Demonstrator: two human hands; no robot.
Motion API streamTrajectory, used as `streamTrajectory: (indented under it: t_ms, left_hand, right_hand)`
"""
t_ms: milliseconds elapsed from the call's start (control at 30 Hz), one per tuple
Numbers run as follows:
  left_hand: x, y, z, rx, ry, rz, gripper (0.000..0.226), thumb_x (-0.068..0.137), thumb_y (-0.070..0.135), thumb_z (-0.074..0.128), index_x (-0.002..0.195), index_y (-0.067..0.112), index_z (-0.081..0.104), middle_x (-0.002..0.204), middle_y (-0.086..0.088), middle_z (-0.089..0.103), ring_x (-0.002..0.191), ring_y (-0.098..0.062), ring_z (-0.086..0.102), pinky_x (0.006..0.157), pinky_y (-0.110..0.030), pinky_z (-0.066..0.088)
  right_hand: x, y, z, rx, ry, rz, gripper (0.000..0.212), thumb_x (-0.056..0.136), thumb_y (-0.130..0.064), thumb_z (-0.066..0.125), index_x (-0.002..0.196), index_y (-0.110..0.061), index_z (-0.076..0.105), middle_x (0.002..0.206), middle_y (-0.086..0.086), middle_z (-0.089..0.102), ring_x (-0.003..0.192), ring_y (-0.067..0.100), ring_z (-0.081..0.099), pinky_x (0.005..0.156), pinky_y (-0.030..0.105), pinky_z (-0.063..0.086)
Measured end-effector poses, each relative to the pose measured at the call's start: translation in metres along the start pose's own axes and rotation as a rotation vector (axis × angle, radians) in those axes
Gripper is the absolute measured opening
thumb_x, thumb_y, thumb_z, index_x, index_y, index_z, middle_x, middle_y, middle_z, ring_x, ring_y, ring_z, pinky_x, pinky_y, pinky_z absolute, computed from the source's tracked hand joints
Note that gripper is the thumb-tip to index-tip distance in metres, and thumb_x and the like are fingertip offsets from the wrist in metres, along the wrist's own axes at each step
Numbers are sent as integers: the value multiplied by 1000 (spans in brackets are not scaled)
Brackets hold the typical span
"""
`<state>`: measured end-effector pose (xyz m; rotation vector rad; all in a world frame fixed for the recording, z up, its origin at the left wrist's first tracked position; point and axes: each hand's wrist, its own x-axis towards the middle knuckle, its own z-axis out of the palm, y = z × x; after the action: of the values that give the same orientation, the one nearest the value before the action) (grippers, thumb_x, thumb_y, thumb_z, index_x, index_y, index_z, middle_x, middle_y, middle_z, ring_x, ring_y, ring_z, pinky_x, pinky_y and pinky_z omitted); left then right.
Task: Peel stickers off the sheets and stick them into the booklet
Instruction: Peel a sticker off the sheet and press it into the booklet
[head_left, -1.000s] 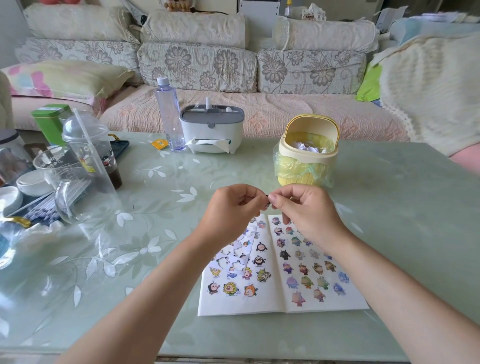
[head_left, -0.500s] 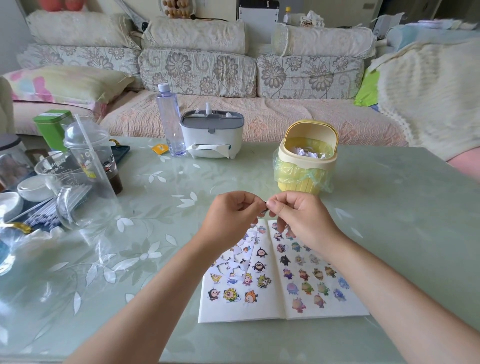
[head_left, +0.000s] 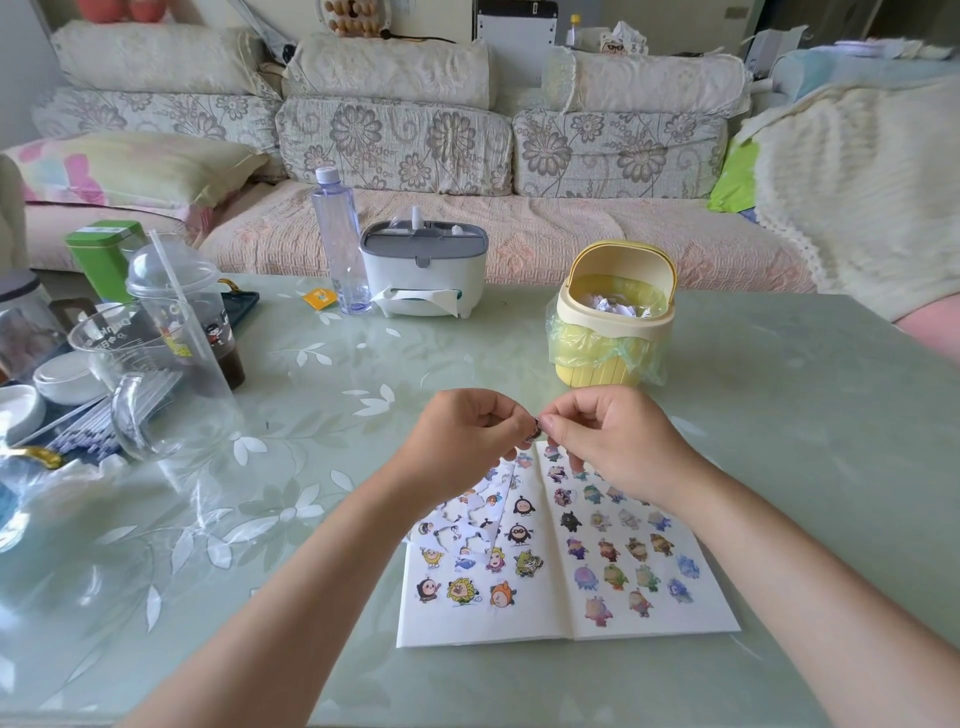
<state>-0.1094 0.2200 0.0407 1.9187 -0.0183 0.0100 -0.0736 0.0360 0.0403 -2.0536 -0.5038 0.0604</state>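
Both hands are raised just above the far edge of the open booklet (head_left: 535, 623), knuckles up and fingertips meeting in the middle. The left hand (head_left: 462, 436) and the right hand (head_left: 618, 441) each pinch the same sticker (head_left: 532, 431) between thumb and forefinger, with the other fingers curled in. It is a small dark scrap, too small to make out its picture. It is held in the air between the two hands, clear of the pages below.

The booklet lies flat on the pale green table (head_left: 779, 415), spread open in front of the person. Its right page carries rows of little cartoon creatures. Its left page has a few more along the lower part, and a sticker sheet (head_left: 457, 530) rests at a slant across the upper part, partly under the left wrist, with gaps where figures have been lifted out.

Beyond the hands stands a small yellow bin (head_left: 613, 322), lid tipped back, lined with a green bag and holding crumpled white paper. Further left along the far edge are a grey-and-white tissue box (head_left: 423, 270) and, just beside it, a clear water bottle (head_left: 340, 244). At the left end of the table things crowd together: a dome-lidded cup (head_left: 176, 306) with a straw, a glass jug (head_left: 150, 374) in front of it, and a green tin (head_left: 104, 254) behind. A flowered sofa (head_left: 395, 140) runs along the back.
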Motion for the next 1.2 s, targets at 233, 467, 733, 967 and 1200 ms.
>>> streamTrajectory:
  t_ms: [233,467,733,967,1200]
  left_hand:
    - [1,0,3,6,27,22,16,91,23,69,78,15,73,73,-3,74,64,-16,60,64,-39,51]
    - [2,-1,8,74,79,57,14,90,21,69,79,14,74,65,7,71,59,-8,59,57,-29,51]
    - [3,-5,10,231,140,120,10,88,26,71,82,19,74,73,7,73,63,-4,64,58,-18,49]
    - [1,-7,11,312,280,286,5,87,26,74,88,22,71,78,15,68,75,-2,60,63,-9,43]
    - [-1,-7,20,541,458,525,6,87,19,72,86,24,67,79,14,58,65,-3,49,56,-27,47]
  right_hand:
    - [-2,5,6,-46,34,-44,16,97,-20,62,85,-22,72,55,-11,54,53,8,45,55,22,40]
    - [-4,2,11,-233,118,-187,15,93,-15,62,80,-19,69,61,-15,56,52,6,46,52,25,40]
    - [-5,2,12,-223,155,-161,14,90,-12,65,82,-19,74,62,-15,62,51,4,48,51,15,38]
    - [-2,-3,11,61,115,66,21,96,-16,62,81,-17,76,55,-4,65,47,10,48,49,23,41]
    - [-2,-8,15,175,195,135,21,97,-20,64,79,-16,75,56,-7,65,44,9,48,45,20,38]
